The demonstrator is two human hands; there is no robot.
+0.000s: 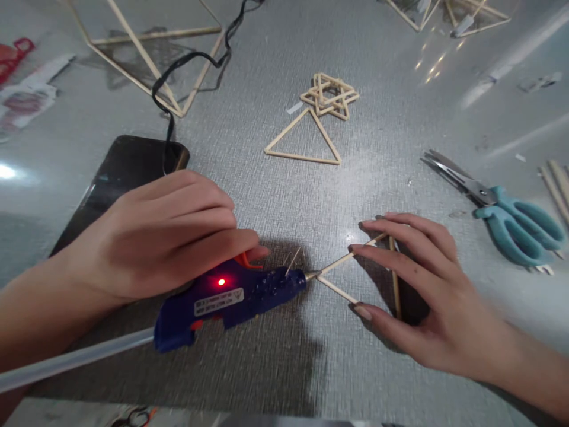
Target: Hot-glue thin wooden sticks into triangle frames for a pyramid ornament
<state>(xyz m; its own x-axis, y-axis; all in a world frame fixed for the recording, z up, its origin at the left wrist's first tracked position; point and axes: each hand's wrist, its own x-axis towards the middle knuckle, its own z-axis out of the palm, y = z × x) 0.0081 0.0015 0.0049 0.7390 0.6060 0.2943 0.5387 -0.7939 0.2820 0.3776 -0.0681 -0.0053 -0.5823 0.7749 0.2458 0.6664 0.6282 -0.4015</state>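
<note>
My left hand is wrapped round a blue hot glue gun lying on its side, its red light lit. A clear glue stick sticks out of its back end. The metal nozzle meets the corner of a small triangle of thin wooden sticks. Over that triangle my right hand is spread, its fingertips pressing the two sides from above and below; part of the far stick is hidden under the palm. Farther up the table lie another wooden triangle and a small stack of star-shaped stick frames.
Blue-handled scissors lie to the right. A dark phone rests by my left wrist, with a black cord running past it. A large stick frame stands at upper left, more frames at upper right. Sticks lie at the right edge.
</note>
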